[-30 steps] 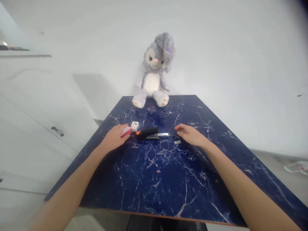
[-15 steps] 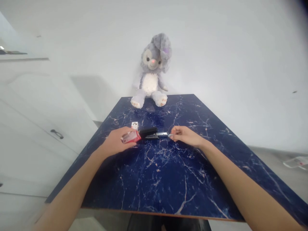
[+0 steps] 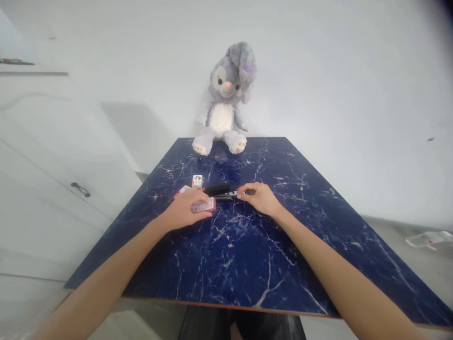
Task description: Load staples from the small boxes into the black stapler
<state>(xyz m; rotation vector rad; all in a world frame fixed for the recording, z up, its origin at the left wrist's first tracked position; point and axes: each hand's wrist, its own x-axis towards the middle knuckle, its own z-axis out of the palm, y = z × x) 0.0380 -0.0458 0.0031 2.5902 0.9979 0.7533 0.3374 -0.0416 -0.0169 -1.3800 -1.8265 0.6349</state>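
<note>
My left hand (image 3: pixel 187 208) is closed around a small red and white box (image 3: pixel 205 205), just left of centre on the table. A black stapler (image 3: pixel 217 190) lies beyond and beside that box, its long body pointing right. From its right end sticks out a silver metal part (image 3: pixel 231 193). My right hand (image 3: pixel 257 196) pinches the end of this part between thumb and fingertips. Another red and white box (image 3: pixel 182 191) is partly hidden behind my left hand. A small white box (image 3: pixel 197 181) with a dark picture stands behind it.
A grey plush rabbit (image 3: pixel 226 108) sits at the far edge of the blue marbled table (image 3: pixel 240 264), against a white wall. White cabinet doors (image 3: pixel 46 189) are on the left. A clear plastic item (image 3: pixel 428 240) lies on the floor at right.
My right hand has moved left, and less of the silver part shows. My left hand has shifted slightly right with its box, uncovering another red and white box behind it.
</note>
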